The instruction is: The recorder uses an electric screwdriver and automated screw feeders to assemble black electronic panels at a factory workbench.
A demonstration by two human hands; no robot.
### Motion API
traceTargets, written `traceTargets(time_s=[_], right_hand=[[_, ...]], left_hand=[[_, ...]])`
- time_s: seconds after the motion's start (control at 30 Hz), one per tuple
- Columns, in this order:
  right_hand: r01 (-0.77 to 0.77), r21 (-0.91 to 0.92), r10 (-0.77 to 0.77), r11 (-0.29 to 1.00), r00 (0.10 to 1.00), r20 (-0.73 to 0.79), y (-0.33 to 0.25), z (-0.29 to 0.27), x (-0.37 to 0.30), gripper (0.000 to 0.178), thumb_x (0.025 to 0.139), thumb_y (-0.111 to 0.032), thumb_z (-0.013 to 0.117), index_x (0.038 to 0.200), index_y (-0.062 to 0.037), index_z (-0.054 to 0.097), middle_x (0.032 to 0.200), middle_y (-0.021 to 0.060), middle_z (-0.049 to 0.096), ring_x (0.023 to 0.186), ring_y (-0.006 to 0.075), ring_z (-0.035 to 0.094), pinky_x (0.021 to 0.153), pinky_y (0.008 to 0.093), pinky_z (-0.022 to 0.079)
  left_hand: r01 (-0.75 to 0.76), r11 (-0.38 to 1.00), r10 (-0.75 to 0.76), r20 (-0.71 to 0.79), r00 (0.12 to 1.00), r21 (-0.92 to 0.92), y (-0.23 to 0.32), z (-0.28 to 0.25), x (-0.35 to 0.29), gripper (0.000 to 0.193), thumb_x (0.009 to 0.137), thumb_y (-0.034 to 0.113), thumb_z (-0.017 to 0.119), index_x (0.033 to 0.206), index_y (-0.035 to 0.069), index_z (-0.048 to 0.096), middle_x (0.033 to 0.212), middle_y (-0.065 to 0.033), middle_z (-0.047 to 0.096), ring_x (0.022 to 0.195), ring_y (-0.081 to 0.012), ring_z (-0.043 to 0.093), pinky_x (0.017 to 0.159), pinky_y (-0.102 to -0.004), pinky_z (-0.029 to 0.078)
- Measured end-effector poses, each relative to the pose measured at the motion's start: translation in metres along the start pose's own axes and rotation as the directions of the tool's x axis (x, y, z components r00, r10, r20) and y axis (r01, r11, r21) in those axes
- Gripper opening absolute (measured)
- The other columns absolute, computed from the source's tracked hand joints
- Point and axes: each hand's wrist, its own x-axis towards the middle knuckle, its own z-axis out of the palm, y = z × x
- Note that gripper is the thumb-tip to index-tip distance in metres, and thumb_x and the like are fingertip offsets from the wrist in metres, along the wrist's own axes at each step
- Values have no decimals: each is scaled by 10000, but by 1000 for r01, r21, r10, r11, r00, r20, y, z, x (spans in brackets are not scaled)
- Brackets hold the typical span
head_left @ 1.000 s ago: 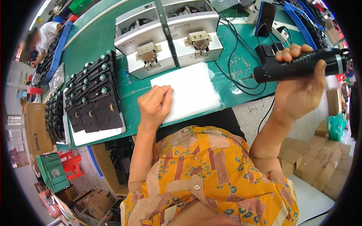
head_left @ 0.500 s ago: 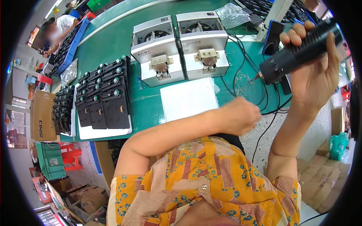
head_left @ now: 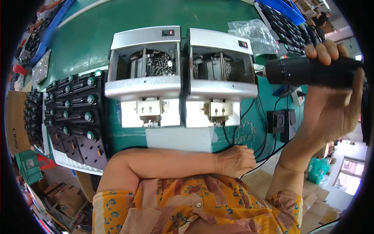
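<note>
My right hand (head_left: 331,109) is wrapped round a black electric screwdriver (head_left: 296,71), raised at the right and nearly level. Its thin bit points left, close to the right edge of the right screw feeder (head_left: 223,90) in this view. Beside that stands a second metal screw feeder (head_left: 142,89); loose screws show inside both. My left hand (head_left: 235,160) is closed, with its forearm lying across in front of my body. What its curled fingers hold, if anything, is hidden. A white sheet (head_left: 177,139) lies between the forearm and the feeders.
Rows of black parts with round greenish ends (head_left: 89,117) stand on a white tray (head_left: 76,167) at the left. Small scattered screws (head_left: 245,132) and black cables lie right of the feeders. Behind are a clear plastic bag (head_left: 255,35) and more black parts (head_left: 286,31).
The view has shifted, showing the feeders larger and from higher up. The screwdriver has swung from a downward tilt to nearly level. My left hand stays closed.
</note>
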Motion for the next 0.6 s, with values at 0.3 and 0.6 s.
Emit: traceTargets(time_s=[0.3,0.6], right_hand=[[-161,-67,159,985,987,-29,25,-30,-10,425,985,-189,607,1272,26,378,1120,110,411,1066,208,464,1079,422,321],[-174,-77,159,982,973,-170,-10,-116,-74,447,949,-180,643,1265,2,383,1105,87,403,1042,187,454,1045,406,332]], left_hand=[[165,968,-177,-48,983,-187,-1,-7,-2,124,846,72,680,790,66,570,769,-77,525,794,-256,568,724,-379,453],[255,900,-292,-53,955,-354,3,-24,6,188,833,78,707,805,28,528,812,-128,532,771,-318,553,683,-421,479]])
